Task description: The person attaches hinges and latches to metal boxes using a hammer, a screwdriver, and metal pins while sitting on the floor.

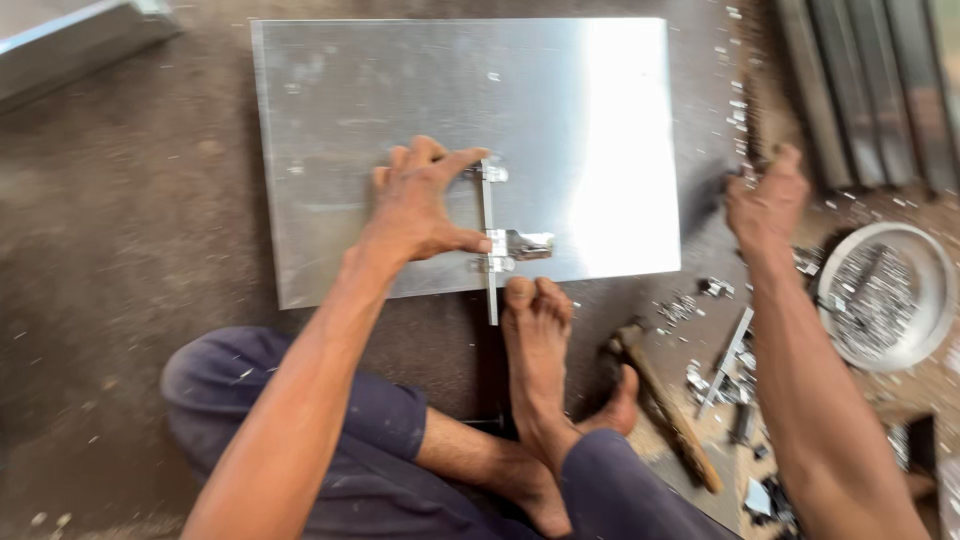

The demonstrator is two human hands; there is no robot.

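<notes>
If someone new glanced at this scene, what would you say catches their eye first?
The shiny metal sheet lying on the floor dominates the view, with the left hand pressing a slim latch bolt against its near edge. A bare foot pins that edge, while the right hand reaches out beside a bowl of small metal parts.

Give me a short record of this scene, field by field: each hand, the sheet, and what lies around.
left hand: pressed flat on the metal sheet, fingers beside the sliding bolt
right hand: reaching out to the right of the sheet, blurred; grip cannot be told
foot: toes at the sheet's near edge
hammer: lying on the floor
bowl: holds small metal bits
</notes>
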